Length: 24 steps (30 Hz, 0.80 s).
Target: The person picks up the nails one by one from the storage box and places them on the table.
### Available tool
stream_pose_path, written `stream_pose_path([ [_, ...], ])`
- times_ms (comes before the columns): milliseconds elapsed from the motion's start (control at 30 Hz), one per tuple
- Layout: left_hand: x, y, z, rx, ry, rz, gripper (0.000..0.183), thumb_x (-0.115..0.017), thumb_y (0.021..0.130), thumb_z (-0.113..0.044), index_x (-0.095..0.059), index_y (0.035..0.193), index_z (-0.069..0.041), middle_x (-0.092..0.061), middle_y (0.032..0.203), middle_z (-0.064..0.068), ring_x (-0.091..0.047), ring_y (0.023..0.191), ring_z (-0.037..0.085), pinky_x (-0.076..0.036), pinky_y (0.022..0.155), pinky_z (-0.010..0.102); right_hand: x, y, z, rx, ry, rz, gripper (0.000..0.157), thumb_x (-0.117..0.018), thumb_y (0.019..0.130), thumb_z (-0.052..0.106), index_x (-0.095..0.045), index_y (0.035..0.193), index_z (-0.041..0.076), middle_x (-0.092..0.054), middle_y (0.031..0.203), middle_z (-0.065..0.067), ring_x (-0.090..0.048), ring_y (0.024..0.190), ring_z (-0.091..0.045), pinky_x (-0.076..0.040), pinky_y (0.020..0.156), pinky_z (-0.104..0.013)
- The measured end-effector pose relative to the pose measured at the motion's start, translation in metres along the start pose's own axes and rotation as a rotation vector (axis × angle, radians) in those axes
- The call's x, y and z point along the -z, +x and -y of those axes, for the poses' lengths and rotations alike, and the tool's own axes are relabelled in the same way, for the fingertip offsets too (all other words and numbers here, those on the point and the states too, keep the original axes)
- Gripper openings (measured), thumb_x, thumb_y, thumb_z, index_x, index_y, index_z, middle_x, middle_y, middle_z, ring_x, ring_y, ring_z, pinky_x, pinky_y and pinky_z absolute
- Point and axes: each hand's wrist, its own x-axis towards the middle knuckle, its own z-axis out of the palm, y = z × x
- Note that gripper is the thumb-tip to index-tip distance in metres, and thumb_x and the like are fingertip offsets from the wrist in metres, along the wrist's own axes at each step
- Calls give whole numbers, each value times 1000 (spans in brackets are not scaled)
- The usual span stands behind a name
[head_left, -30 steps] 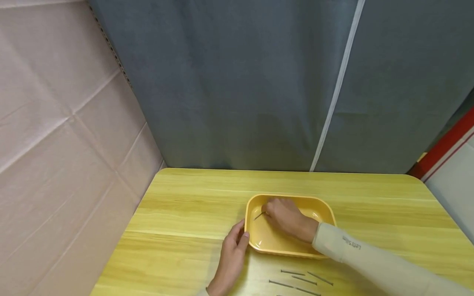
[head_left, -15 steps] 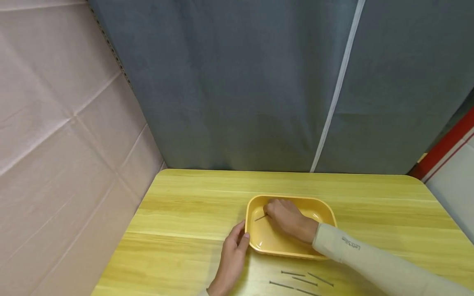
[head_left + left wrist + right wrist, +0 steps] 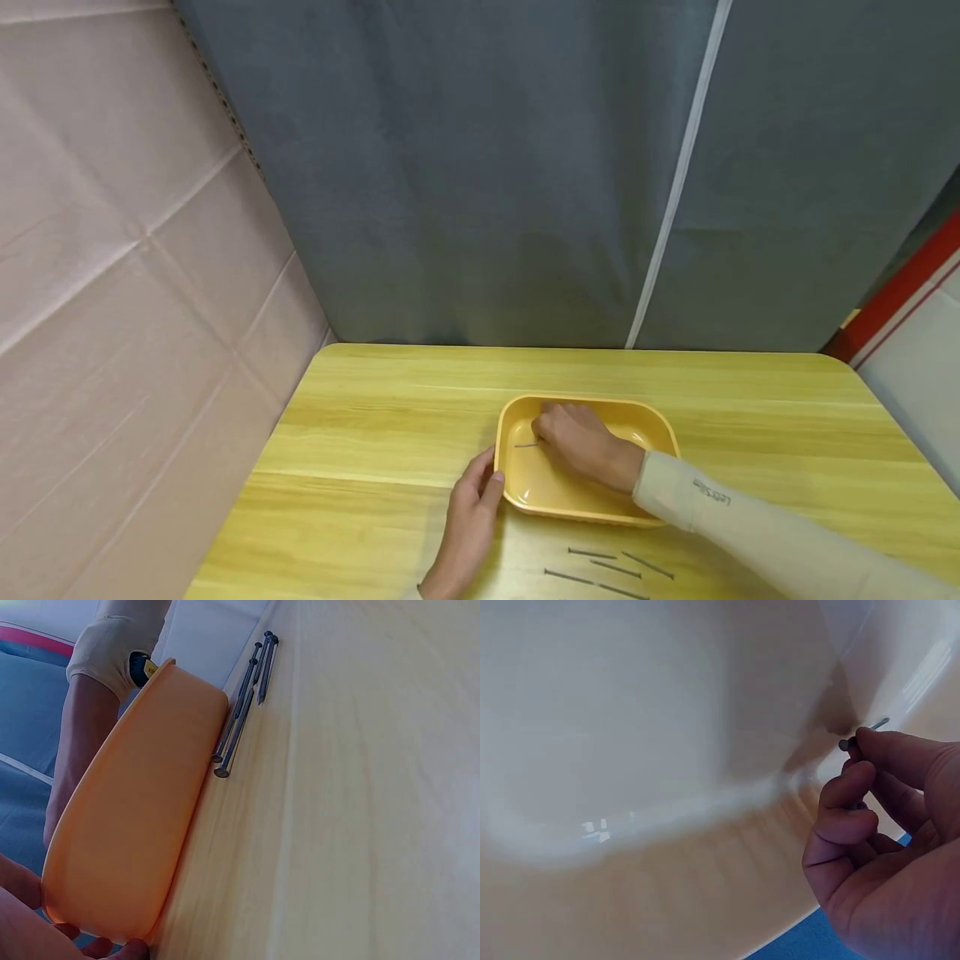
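Observation:
A yellow plastic basin (image 3: 570, 500) stands on the table. My left hand (image 3: 471, 521) grips its left end, thumb at the front corner and the other fingers along the outer wall; in the left wrist view its fingertips (image 3: 135, 949) show at the basin's lower edge. Inside the basin, my right hand (image 3: 576, 435) reaches in from the right, near the back left. Between thumb and index finger it pinches a nail (image 3: 881, 724), whose round head shows at the fingertips in the right wrist view. The nail's thin shank (image 3: 527, 445) points left, low over the basin floor.
Several loose nails (image 3: 617, 569) lie on the wood-grain table (image 3: 390, 400) in front of the basin; the left wrist view shows these nails (image 3: 240, 724) beside its outer wall. A grey curtain (image 3: 487, 183) hangs behind the table, and a pale sheet (image 3: 150, 333) covers the left side.
The nail in my right hand has turned from slanting down to the left to lying nearly level. The left hand and the basin hold still.

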Motion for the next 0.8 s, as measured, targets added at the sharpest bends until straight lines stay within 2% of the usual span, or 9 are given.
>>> stream_pose_path([
  [500,3,2,2,1,-8,1,49,-51,116,-12,-45,162,5,-55,159,21,-57,141,32,-48,111,22,12,2,5,26,-20,23,33,-79,84,-8,-63,69,17,-52,81,-1,-44,60,-8,-44,48,-25],
  [800,4,3,4,-8,-3,-4,49,-50,116,-10,-45,162,6,-54,161,22,-55,145,35,-47,114,25,21,4,10,22,-17,37,31,-78,85,-10,-65,70,14,-50,81,-1,-44,60,-9,-43,48,-25],
])
